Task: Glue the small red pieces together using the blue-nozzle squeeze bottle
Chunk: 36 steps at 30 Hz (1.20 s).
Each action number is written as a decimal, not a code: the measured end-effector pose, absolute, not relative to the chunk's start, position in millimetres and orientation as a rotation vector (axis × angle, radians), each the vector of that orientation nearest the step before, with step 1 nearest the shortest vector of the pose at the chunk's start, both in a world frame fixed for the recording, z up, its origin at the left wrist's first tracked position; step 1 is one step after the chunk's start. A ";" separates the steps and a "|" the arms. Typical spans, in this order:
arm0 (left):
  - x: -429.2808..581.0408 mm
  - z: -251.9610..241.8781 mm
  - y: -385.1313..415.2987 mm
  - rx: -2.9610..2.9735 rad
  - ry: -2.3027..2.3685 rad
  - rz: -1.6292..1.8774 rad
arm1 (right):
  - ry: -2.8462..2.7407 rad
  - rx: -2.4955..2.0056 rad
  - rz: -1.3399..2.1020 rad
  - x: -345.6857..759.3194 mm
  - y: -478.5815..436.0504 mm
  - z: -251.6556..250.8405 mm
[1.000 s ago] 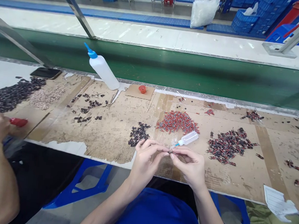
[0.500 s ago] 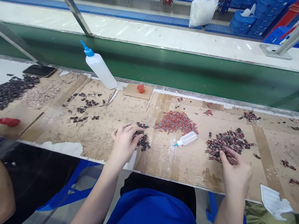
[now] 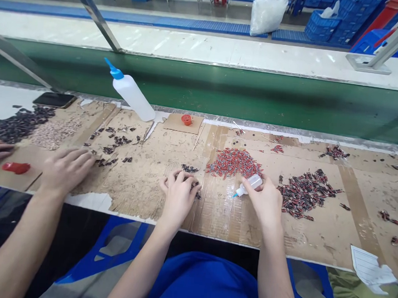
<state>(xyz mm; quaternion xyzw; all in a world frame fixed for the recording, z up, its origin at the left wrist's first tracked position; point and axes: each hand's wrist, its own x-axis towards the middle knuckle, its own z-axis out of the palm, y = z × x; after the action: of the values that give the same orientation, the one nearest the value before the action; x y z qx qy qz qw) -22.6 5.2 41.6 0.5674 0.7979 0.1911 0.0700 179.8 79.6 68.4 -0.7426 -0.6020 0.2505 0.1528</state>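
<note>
My left hand (image 3: 178, 193) rests over a small heap of black parts (image 3: 189, 168), fingers curled and pressed down among them. Its palm and fingers cover most of the heap. My right hand (image 3: 266, 200) is closed round a small clear squeeze bottle (image 3: 251, 184) that lies on the cardboard, its thin blue tip pointing left. Behind the bottle spreads a pile of small red-and-metal pieces (image 3: 232, 161). Just right of my right hand is a larger pile of black-and-red assembled pieces (image 3: 307, 192).
On the left a co-worker's hands (image 3: 66, 168) lie on the cardboard by black parts (image 3: 18, 123) and a red object (image 3: 16, 167). A large white bottle (image 3: 134, 97) leans at the back, near a red cap (image 3: 186, 119). A phone (image 3: 54, 99) lies far left.
My right hand has left the black-and-red pile and moved left onto the small bottle. My left hand has shifted slightly right over the black parts. The co-worker's hands have come further in.
</note>
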 end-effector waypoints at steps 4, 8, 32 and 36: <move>-12.7 36.6 4.5 1.813 2.273 0.626 | -1.437 -1.857 1.068 191.7 78.0 59.6; -0.7 33.8 5.0 1.795 2.188 0.669 | -1.075 -1.465 1.420 200.4 64.8 56.7; 11.3 34.4 -1.5 1.594 1.864 0.723 | -1.121 -1.475 1.049 172.3 32.7 36.7; 11.0 36.6 -0.1 1.558 1.865 0.714 | -1.158 -1.490 1.056 173.6 32.7 34.0</move>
<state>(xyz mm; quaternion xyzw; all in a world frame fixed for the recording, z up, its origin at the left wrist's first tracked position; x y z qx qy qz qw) 11.0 -0.1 36.6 0.5870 0.7023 0.2689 0.2997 173.6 32.7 34.0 -0.6079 -0.4728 0.4310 0.4703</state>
